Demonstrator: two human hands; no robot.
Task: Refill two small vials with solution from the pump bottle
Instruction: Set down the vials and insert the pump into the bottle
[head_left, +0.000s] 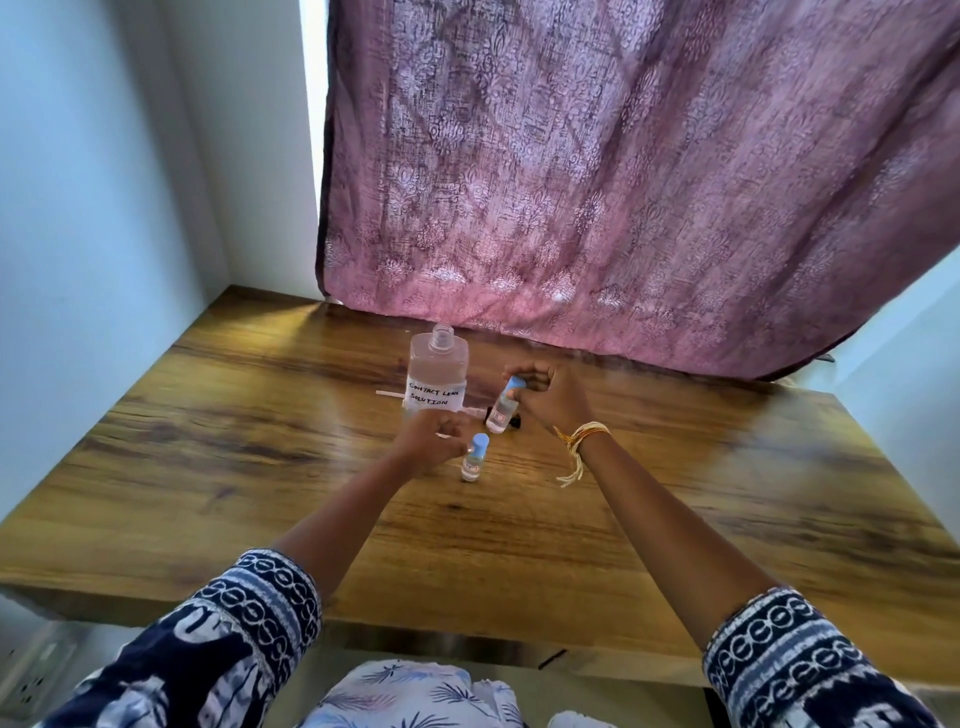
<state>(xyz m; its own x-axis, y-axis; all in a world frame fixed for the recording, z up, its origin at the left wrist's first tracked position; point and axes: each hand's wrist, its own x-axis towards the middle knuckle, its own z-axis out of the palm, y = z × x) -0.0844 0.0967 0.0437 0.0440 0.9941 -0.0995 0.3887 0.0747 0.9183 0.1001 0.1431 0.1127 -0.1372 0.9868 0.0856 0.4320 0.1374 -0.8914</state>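
Observation:
A clear pump bottle (439, 371) labelled "contact lens solution" stands uncapped at the back middle of the wooden table (208, 467). Its removed pump (511, 422) lies behind it, its white tube (388, 395) poking out to the left. One small vial with a blue cap (474, 460) stands upright in front of the bottle. My left hand (428, 447) rests just left of it with loosely curled fingers, holding nothing that I can see. My right hand (553, 397) pinches the blue cap of a second vial (503, 410), which tilts with its base near the table.
A pink patterned curtain (623, 182) hangs down to the table's back edge just behind the bottle. A white wall (104, 182) closes off the left side. Bare wood stretches left, right and in front of the vials.

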